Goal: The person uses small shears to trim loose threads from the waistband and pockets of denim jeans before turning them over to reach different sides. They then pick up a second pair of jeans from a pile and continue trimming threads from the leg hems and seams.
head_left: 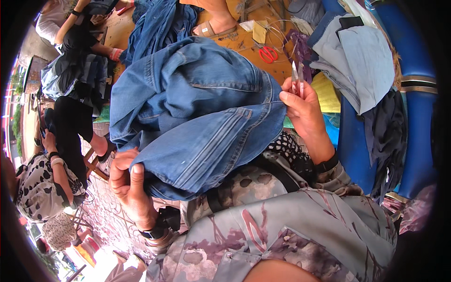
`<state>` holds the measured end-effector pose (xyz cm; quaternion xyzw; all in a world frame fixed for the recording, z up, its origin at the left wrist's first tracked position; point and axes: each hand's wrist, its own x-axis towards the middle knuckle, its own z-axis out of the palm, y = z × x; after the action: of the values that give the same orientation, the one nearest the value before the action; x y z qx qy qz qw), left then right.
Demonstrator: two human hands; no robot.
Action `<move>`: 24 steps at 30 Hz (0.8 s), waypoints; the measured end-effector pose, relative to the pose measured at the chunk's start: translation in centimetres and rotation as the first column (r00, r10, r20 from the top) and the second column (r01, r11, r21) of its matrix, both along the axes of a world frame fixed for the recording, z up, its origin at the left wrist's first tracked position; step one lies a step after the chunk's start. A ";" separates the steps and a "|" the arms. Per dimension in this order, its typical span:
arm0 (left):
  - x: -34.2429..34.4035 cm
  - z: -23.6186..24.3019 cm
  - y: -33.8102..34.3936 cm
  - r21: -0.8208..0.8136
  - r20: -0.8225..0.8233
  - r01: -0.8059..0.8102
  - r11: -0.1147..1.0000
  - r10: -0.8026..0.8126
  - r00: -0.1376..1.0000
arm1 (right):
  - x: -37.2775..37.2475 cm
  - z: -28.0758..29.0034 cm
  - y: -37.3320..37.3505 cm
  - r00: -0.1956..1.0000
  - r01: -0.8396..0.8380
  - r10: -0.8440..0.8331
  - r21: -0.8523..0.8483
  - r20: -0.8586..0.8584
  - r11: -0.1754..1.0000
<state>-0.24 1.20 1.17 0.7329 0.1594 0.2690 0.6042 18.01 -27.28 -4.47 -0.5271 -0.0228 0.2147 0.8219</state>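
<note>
A blue denim garment [188,122] with stitched seams is spread between my hands over my lap. My left hand [131,188] is closed on its lower left part, thumb up and fingers curled into the cloth. My right hand [303,113] grips the garment's right edge between thumb and fingers, while also holding small metal thread snips [295,75] with the points upward. Below the cloth lies my grey patterned camouflage clothing [296,225].
Red-handled scissors [268,54], cords and more denim [155,23] lie on the wooden table [249,47], beside another person's sandalled foot [216,26]. Folded light-blue denim [361,61] rests over blue padding [408,127] at right. Several co-workers [49,183] sit at left.
</note>
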 end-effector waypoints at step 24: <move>2.0 5.2 -4.6 0.565 -0.424 0.472 0.677 -0.253 0.869 | -0.2 5.6 4.5 0.993 -0.098 0.077 0.250 0.092 0.963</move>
<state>1.80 -3.35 6.34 0.9459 -0.0019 0.0611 0.3188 17.82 -22.76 1.12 -0.4242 -0.1069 0.2243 0.8708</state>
